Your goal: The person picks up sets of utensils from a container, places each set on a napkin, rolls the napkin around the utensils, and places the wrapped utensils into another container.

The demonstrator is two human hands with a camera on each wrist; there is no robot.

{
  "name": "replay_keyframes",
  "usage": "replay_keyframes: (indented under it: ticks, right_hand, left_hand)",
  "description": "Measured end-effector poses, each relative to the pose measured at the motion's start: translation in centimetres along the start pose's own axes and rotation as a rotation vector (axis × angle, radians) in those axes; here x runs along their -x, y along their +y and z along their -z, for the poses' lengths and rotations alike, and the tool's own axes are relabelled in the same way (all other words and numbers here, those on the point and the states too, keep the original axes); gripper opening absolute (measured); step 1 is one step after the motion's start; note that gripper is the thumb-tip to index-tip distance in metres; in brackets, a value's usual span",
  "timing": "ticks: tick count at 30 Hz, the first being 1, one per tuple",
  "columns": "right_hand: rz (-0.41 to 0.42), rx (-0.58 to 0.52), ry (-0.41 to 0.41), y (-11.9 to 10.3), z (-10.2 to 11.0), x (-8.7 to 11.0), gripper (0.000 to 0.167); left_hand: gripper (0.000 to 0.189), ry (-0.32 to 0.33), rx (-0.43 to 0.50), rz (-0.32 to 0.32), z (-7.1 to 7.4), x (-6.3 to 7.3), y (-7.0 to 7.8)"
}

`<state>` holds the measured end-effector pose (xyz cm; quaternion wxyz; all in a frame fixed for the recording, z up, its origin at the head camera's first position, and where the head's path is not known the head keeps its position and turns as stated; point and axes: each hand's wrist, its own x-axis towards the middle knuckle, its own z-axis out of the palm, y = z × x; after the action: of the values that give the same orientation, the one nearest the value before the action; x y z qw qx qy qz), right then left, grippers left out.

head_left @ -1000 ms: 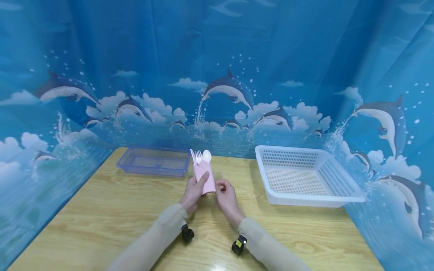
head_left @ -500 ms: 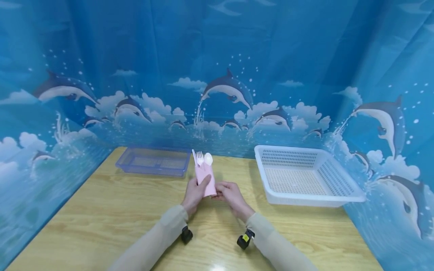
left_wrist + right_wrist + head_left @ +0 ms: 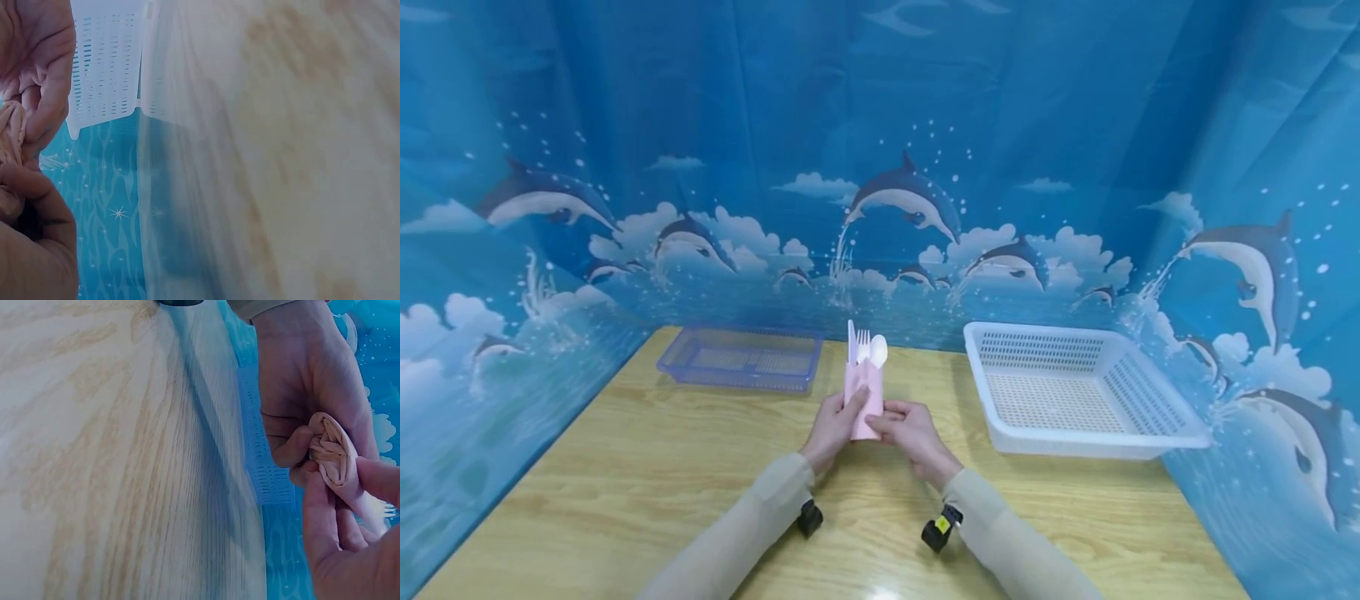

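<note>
A pink napkin (image 3: 867,406) is wrapped round a white plastic knife (image 3: 852,340), a fork (image 3: 863,342) and a spoon (image 3: 878,350), whose upper ends stick out of its top. My left hand (image 3: 832,429) grips the roll from the left, thumb across its front. On the other side my right hand (image 3: 916,433) pinches the lower right part between thumb and fingers. The right wrist view looks onto the rolled bottom end of the napkin (image 3: 333,453), with folded layers inside and both hands round it. Cutlery handles are hidden within the wrap.
To the back left of the wooden table (image 3: 700,467) lies a clear purple-blue plastic tray (image 3: 741,382). A white perforated basket (image 3: 1097,442) stands at the right. Behind the table hangs a blue dolphin-print curtain (image 3: 880,100).
The napkin roll has turned from leaning left to nearly upright and shifted slightly right. My right hand has moved from its bottom corner to pinch its lower right side, thumb in front.
</note>
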<state>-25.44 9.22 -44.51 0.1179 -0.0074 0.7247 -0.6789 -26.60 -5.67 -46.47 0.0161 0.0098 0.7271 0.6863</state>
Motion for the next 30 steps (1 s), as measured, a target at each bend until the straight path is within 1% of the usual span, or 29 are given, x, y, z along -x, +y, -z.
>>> replay_keyframes:
  ticks: [3, 10, 15, 19, 22, 24, 26, 30]
  right_hand:
    - [0.010, -0.004, 0.027, -0.1, -0.1, 0.0, 0.041]
    - [0.025, 0.017, 0.068, -0.4, -0.5, 0.0, 0.033]
    - [0.017, 0.058, 0.088, -0.8, -0.2, 0.3, 0.030]
    - [0.024, 0.099, 0.101, -1.4, 0.5, 0.4, 0.031]
    - [0.026, 0.111, 0.113, -1.9, 1.0, 0.4, 0.032]
    - [0.014, 0.116, 0.124, -2.2, 1.3, 0.2, 0.032]
    - [0.006, 0.124, 0.128, -2.5, 1.5, 0.1, 0.032]
    - [-0.003, 0.120, 0.150, -2.8, 1.7, 0.0, 0.032]
  left_hand:
    - [0.048, -0.008, 0.013, -0.013, 0.0, 0.0, 0.2]
    - [0.052, -0.031, 0.093, -0.034, -0.1, -0.1, 0.3]
    - [0.048, -0.086, 0.142, -0.036, -0.1, 0.1, 0.3]
    - [0.040, -0.134, 0.119, -0.045, 0.3, 0.2, 0.6]
    - [0.038, -0.163, 0.100, -0.062, 0.8, 0.2, 1.0]
    - [0.038, -0.180, 0.099, -0.062, 1.0, 0.2, 1.2]
    - [0.038, -0.190, 0.103, -0.063, 1.2, 0.2, 1.3]
    - [0.037, -0.190, 0.099, -0.060, 1.5, 0.1, 1.5]
